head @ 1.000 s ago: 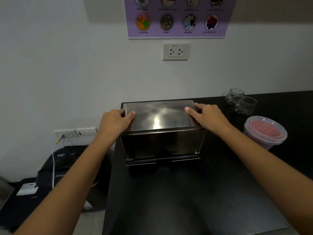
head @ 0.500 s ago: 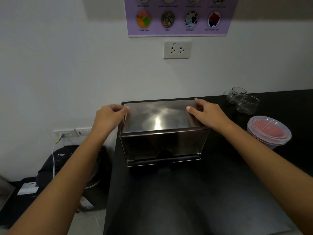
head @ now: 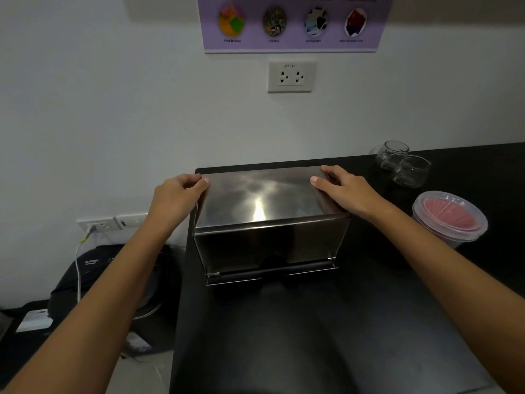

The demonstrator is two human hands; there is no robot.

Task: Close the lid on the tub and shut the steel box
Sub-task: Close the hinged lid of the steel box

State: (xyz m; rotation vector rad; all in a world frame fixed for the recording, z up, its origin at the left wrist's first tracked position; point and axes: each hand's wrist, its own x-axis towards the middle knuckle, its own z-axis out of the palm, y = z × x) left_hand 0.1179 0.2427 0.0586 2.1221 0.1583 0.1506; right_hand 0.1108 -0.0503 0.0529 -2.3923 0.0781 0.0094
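Black counter (head: 312,336) carries the steel box (head: 267,223) at its back-left corner, top panel down. Left hand (head: 177,199) and right hand (head: 345,190) clasp its upper side edges. Lidded tub (head: 450,217) stands well right.

Two small glass jars (head: 402,166) stand touching at the back of the black counter (head: 312,336); a white wall socket (head: 290,77) sits below a purple poster (head: 292,22); a black shredder (head: 113,282) stands left, beside the counter.
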